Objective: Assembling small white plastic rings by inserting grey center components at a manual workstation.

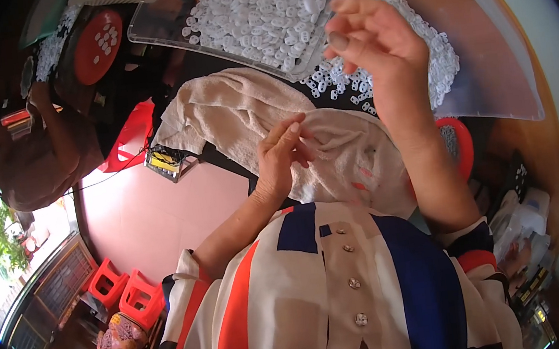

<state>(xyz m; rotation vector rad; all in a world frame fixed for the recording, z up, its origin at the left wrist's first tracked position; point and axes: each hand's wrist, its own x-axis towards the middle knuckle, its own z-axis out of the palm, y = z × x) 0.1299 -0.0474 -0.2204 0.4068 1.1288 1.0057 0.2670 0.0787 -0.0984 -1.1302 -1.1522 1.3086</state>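
— While the right hand (374,39) is raised with fingertips pinched together, can you tell what it holds?

— No; likely one small white plastic piece (352,87) from the loose heap just below that pinch (light, hard, slippery; best nipped by its edges).

— And the left hand (284,153)?

— Fingers half-curled, pressing the soft beige towel (231,111), which would bunch under them.

Left hand (282,152): forearm rises from lower centre, wrist bent, fingers (288,132) loosely curled with tips drawn together. Right hand (375,43): raised higher, forearm near vertical, fingers bunched in a pinch, thumb against fingertips.
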